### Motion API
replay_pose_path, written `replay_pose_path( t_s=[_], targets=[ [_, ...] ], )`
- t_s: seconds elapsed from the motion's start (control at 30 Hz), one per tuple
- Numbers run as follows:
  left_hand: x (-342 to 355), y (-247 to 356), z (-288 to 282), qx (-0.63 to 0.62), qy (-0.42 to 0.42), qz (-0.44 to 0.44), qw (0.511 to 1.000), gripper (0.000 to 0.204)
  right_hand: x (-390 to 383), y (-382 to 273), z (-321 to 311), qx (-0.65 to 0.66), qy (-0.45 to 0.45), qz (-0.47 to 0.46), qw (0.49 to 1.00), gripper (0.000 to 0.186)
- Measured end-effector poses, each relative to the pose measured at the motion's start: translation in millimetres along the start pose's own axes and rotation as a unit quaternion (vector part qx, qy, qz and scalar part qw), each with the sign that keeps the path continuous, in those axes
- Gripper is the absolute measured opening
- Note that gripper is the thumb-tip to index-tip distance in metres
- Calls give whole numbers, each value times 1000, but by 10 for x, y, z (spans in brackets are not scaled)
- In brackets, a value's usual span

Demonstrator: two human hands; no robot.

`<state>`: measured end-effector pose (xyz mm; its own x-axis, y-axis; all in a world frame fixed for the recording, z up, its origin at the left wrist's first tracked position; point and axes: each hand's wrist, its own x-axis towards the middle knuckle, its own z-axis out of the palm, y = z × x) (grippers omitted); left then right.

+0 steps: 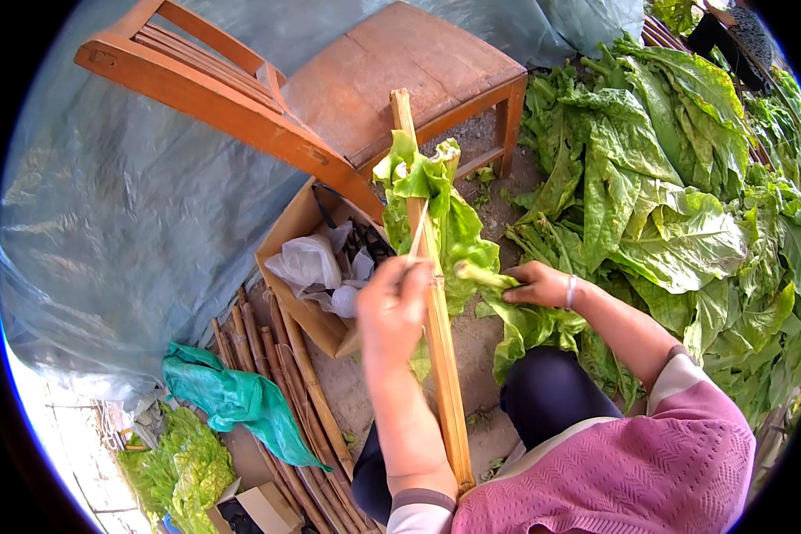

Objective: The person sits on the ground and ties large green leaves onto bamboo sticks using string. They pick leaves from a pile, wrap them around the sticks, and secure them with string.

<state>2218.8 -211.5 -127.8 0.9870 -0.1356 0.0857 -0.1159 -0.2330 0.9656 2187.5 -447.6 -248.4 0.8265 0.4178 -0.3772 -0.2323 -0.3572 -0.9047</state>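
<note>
A long wooden stick [447,383] slants up from my lap, its far end against the edge of a chair seat. Large green leaves [429,178] hang by their stalks near its far end. A pale string [420,230] runs from them down to my left hand [393,298], which is closed on it beside the stick and slightly blurred. On the other side, my right hand [540,287] grips a green leaf [527,331] by its stalk. The stalk's thick end [476,272] points toward the stick.
A brown wooden chair [374,80] stands ahead. An open cardboard box [298,298] holds white plastic bags. Several sticks [298,400] lie at left beside a green plastic sheet [231,396]. A big leaf pile [659,196] covers the right. Grey plastic sheeting [133,214] hangs behind.
</note>
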Motion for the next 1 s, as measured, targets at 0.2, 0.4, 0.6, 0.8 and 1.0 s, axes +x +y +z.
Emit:
replay_pose_path(
  t_s=[0.2, 0.4, 0.6, 0.8, 1.0],
  targets=[
    [24, -1143, -402, -211, -38, -335, 918, 16, 1030, -223, 269, 24, 159, -111, 981, 42],
    [802, -1301, -543, -129, 71, -342, 928, 18, 1354, -373, 309, -19, 107, -263, 959, 30],
    [687, 630, -390, -61, -72, -97, 991, 17, 1245, -512, 174, -135, 221, -177, 949, 30],
    [-151, 44, 579, 217, -226, 11, 950, 23, 1526, -621, 670, 496, 237, -131, 825, 38],
    [-126, -174, 811, 386, -286, 89, 872, 20, 1653, -431, 646, 407, 300, -170, 846, 38]
  ],
)
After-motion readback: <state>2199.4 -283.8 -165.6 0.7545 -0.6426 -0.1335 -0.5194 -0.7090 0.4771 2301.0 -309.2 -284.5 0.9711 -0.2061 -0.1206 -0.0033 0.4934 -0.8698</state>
